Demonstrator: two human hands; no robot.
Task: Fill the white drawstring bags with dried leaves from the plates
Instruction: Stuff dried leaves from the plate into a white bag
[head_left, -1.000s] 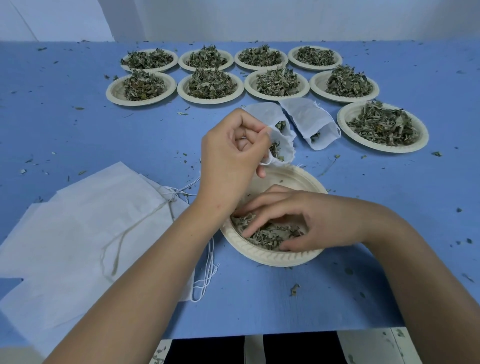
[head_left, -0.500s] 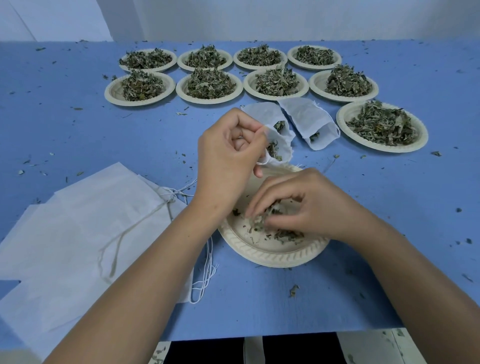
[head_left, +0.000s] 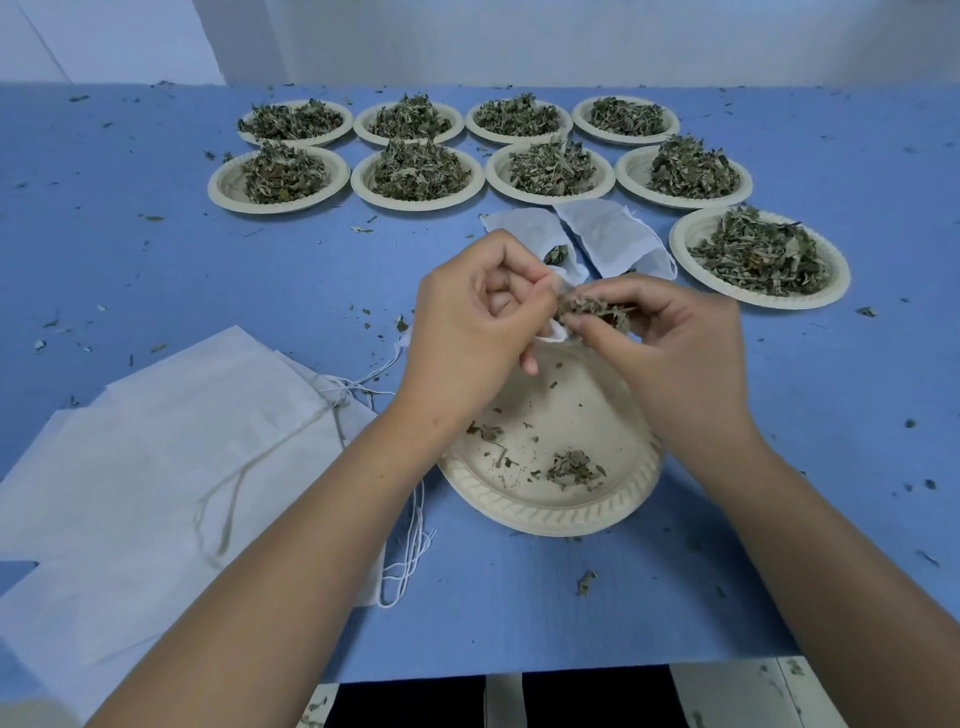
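Note:
My left hand (head_left: 475, 317) pinches the rim of a small white drawstring bag (head_left: 558, 330) and holds its mouth up above the near plate (head_left: 587, 506). My right hand (head_left: 670, 332) grips a pinch of dried leaves (head_left: 589, 309) right at that mouth. Only a few leaf scraps (head_left: 571, 467) lie on the near plate. Two more white bags, one (head_left: 535, 234) showing leaves at its opening and another (head_left: 613, 241) beside it, lie just behind my hands.
Several plates heaped with dried leaves stand in two rows at the back (head_left: 415, 171), and one more plate (head_left: 758, 257) at the right. A stack of flat white bags with strings (head_left: 156, 457) lies at the near left. Leaf crumbs dot the blue table (head_left: 156, 260).
My right hand gathered leaves from the near plate, lifted them and brought them to the bag mouth. The plate now shows mostly bare. My left hand kept holding the bag.

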